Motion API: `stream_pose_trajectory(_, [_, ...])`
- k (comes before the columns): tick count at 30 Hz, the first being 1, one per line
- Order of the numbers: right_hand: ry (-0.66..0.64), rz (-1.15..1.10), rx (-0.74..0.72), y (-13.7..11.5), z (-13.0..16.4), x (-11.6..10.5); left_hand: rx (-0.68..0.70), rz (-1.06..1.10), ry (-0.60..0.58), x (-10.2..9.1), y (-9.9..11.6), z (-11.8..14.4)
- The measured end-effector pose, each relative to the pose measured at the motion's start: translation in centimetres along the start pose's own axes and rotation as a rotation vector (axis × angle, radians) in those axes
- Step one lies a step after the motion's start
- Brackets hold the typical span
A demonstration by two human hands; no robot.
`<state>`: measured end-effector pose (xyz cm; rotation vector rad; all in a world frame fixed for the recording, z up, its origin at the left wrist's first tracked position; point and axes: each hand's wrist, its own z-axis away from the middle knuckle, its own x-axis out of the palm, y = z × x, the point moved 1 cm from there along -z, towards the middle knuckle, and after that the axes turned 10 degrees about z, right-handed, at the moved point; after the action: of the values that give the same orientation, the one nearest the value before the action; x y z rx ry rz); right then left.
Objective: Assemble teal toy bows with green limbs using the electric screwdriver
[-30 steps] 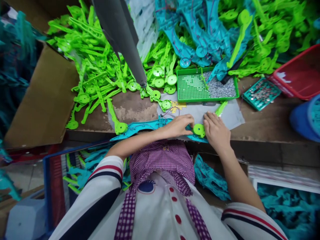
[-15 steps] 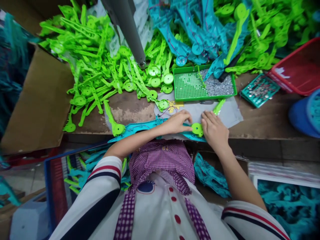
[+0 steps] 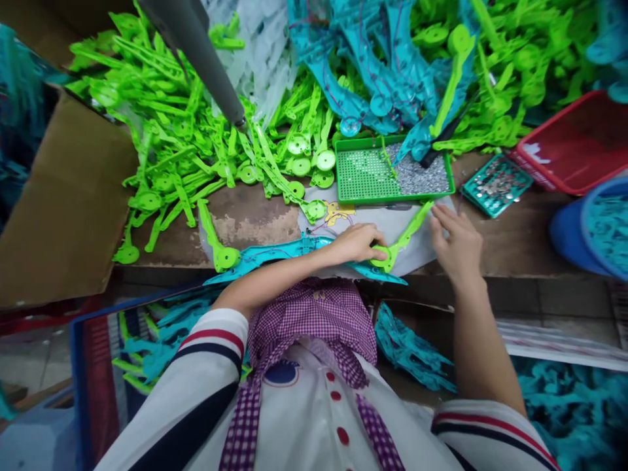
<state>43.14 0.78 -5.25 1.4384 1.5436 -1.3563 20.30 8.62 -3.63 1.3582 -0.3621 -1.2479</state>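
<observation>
Green and long, a plastic piece (image 3: 407, 237) has its round end under the thumb of the left hand (image 3: 360, 243); whether that grip clamps it I cannot tell. The right hand (image 3: 456, 242), thumb and fingers apart, is just beside the piece's tip. Its round end overlaps a blue strip (image 3: 267, 252) on the worn tabletop (image 3: 515, 245), before a tray (image 3: 392, 198) and green heap (image 3: 186, 121).

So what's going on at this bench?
A person's left hand is on the round end of a green plastic piece, near the right end of a long blue part. The right hand is by that piece's narrow tip, with no visible grip on it. A second green piece sits near the blue part's left end, and a green tray stands beyond.
</observation>
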Motion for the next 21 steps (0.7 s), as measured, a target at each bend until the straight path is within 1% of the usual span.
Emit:
stream_pose_trajectory(2, [-0.081,0.058,-0.051,0.4,-0.9,0.6,0.012,0.015,-0.003,-0.1,-0.2,0.0])
stream_pose_trajectory(4, [-0.120,0.101,-0.054,0.2,-1.2,1.1,0.028,0.034,-0.012,-0.1,-0.6,0.0])
stream_pose_trajectory(7, [-0.123,0.156,-0.034,-0.5,-1.1,1.2,0.059,0.075,-0.031,0.0,-1.2,0.1])
stream_pose_trajectory(11, [-0.130,0.180,-0.005,-0.9,-1.0,1.3,0.023,0.099,0.014,0.0,-0.8,0.1])
stream_pose_trajectory(15, [-0.174,0.060,0.053,-0.7,-0.5,0.9,0.020,0.065,-0.016,-0.2,0.2,0.2])
stream_pose_trajectory(18, [-0.170,-0.114,0.045,-1.6,1.1,-0.7,0.026,0.054,-0.015,-0.2,0.3,0.2])
stream_pose_trajectory(19, [-0.201,-0.175,0.044,-2.2,1.8,-1.3,0.032,0.049,-0.010,-0.2,0.2,0.2])
stream_pose_trajectory(20, [-0.270,-0.223,0.047,-2.9,2.4,-1.8,0.040,0.045,-0.005,-0.1,0.1,0.2])
stream_pose_trajectory(21, [-0.376,-0.247,0.056,-3.5,2.9,-2.3,0.046,0.039,0.001,-0.1,-0.1,0.2])
